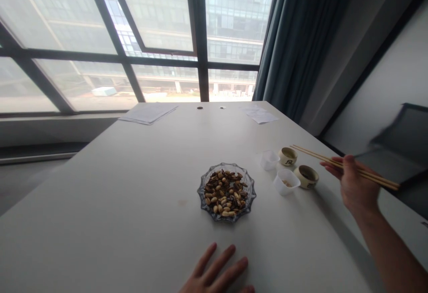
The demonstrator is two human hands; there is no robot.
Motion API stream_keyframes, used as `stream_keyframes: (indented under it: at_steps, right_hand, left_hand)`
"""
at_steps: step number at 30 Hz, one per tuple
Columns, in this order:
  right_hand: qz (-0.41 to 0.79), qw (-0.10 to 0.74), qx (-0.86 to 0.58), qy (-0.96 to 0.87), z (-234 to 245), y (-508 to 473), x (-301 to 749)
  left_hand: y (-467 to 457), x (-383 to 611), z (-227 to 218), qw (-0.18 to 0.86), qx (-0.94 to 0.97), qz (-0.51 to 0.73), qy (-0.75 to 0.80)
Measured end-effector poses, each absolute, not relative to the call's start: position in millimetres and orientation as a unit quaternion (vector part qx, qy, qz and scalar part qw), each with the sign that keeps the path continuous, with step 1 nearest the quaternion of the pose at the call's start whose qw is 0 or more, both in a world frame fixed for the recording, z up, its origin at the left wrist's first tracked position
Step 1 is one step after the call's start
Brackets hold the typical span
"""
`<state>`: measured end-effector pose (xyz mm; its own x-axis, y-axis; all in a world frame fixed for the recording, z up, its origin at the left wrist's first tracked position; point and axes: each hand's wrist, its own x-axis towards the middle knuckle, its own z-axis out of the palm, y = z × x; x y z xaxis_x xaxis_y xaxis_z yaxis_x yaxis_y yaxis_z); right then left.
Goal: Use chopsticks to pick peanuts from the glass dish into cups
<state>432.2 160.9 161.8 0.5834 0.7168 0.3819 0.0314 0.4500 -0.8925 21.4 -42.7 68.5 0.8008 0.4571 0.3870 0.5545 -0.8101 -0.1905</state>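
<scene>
In my right hand (359, 188) is a pair of chopsticks (321, 156), their tips pointing left above two small cream cups. The nearer cup (310, 181) has something dark in it; the farther cup (288, 161) bears a dark character. Left of them stand two clear plastic tubs: the near tub (283, 188) holds a few pale pieces, while the far tub (268, 163) has contents I cannot make out. A scalloped glass bowl (251, 188) of mixed nuts and seeds (225, 192) sits mid-table. My left hand (217, 275) rests just in front of it, fingers spread, holding nothing.
The white table (127, 195) runs toward the windows. Paper sheets (149, 113) lie at its far left corner and more papers (261, 114) at the far right. Two cable holes are near the back edge. A dark chair (401, 128) stands beyond the right side.
</scene>
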Motion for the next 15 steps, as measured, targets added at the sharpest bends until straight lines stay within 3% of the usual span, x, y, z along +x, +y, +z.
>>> stream_keyframes:
  at_steps: [5,11,15]
  right_hand:
    - [0.27,0.724,-0.453,-0.445,171.0,137.3,403.3]
    - [0.423,0.563,-0.374,-0.603,168.7,95.9,333.0]
    - [0.465,0.519,-0.332,-0.635,164.5,81.5,298.6]
  left_hand:
    - [-42.9,21.1,66.7,0.147,-0.94,-0.151,-0.268]
    - [-43.2,21.7,68.0,0.143,-0.941,-0.146,-0.271]
    - [-44.1,22.7,68.0,0.14,-0.934,-0.164,-0.285]
